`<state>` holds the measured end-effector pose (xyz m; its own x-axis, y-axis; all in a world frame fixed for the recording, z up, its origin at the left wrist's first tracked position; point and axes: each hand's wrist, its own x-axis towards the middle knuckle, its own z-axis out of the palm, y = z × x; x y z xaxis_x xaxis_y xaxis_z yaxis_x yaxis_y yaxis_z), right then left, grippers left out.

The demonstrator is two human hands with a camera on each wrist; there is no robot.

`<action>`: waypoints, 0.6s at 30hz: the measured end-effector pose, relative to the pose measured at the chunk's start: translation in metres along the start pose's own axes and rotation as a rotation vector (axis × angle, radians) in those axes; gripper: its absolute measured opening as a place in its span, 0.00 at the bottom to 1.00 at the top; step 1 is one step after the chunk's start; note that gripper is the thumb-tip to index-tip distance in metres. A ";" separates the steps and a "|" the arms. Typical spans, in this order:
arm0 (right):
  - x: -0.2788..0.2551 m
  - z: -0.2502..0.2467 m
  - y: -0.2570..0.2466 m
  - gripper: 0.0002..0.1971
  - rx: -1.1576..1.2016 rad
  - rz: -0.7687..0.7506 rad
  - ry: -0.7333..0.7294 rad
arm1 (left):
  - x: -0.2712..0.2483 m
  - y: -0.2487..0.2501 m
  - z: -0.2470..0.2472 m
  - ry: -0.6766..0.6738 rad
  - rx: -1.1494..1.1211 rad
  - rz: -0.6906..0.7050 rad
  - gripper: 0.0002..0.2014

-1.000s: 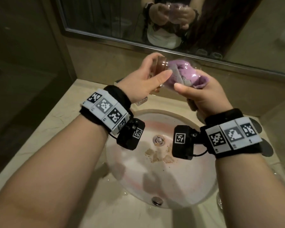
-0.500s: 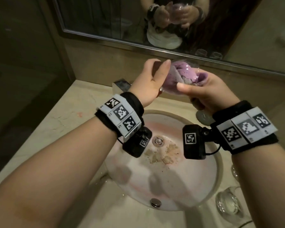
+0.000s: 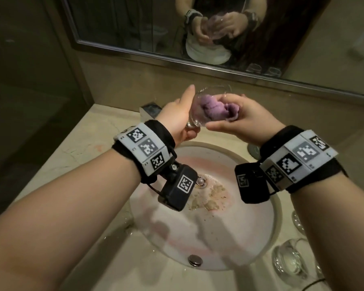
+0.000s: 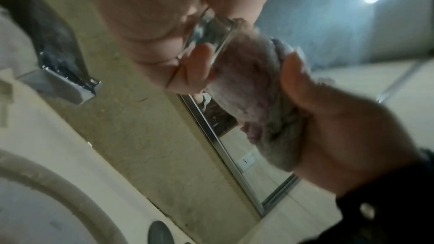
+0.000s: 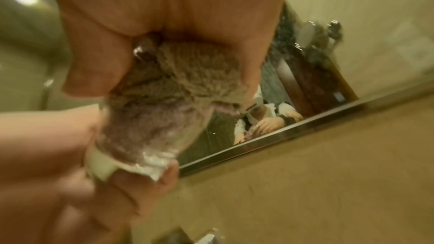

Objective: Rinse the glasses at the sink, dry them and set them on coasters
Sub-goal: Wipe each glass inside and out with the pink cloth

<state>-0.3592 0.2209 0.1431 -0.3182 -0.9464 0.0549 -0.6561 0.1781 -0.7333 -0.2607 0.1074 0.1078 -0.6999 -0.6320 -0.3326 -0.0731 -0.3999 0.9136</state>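
Above the back of the sink, my left hand [image 3: 181, 114] grips a clear glass [image 3: 198, 120] by its thick base, tilted with the mouth to the right. A purple cloth [image 3: 212, 108] is stuffed inside the glass, and my right hand [image 3: 237, 116] holds the cloth bunched at the glass mouth. In the left wrist view the glass base [image 4: 209, 32] sits between my fingers with the cloth [image 4: 246, 81] beyond it. The right wrist view shows the cloth [image 5: 187, 73] pushed into the glass [image 5: 145, 136].
A round white basin [image 3: 208, 232] with brownish residue near the drain lies below my hands. The chrome tap [image 3: 149, 111] stands behind my left wrist. Another clear glass [image 3: 290, 261] stands on the marble counter at the right front. A mirror [image 3: 135, 24] runs along the back wall.
My left hand has turned the glass and shifted its hold toward the base. The cloth sits deeper in the glass. The head view has tilted down, showing more basin and the counter glass.
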 end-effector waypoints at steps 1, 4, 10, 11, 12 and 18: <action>-0.001 0.001 -0.002 0.13 0.204 0.052 -0.011 | -0.001 -0.001 0.000 0.030 0.072 0.084 0.25; 0.002 0.001 -0.005 0.08 0.580 0.156 0.036 | -0.004 -0.002 -0.003 0.121 0.407 0.420 0.20; 0.000 0.010 -0.006 0.06 0.656 0.166 0.112 | -0.006 0.001 -0.021 -0.048 0.438 0.505 0.12; -0.002 0.010 -0.006 0.08 0.585 0.109 0.121 | -0.005 0.001 -0.023 -0.076 0.367 0.392 0.15; -0.003 0.009 -0.006 0.11 0.458 0.037 0.116 | -0.005 0.003 -0.025 -0.103 0.281 0.240 0.20; -0.001 0.006 0.001 0.25 -0.195 -0.117 0.064 | 0.002 0.017 -0.030 -0.300 -0.060 -0.061 0.38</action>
<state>-0.3555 0.2208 0.1381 -0.2713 -0.9456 0.1793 -0.8089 0.1231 -0.5749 -0.2424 0.0794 0.1151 -0.8749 -0.3848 -0.2943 -0.0858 -0.4748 0.8759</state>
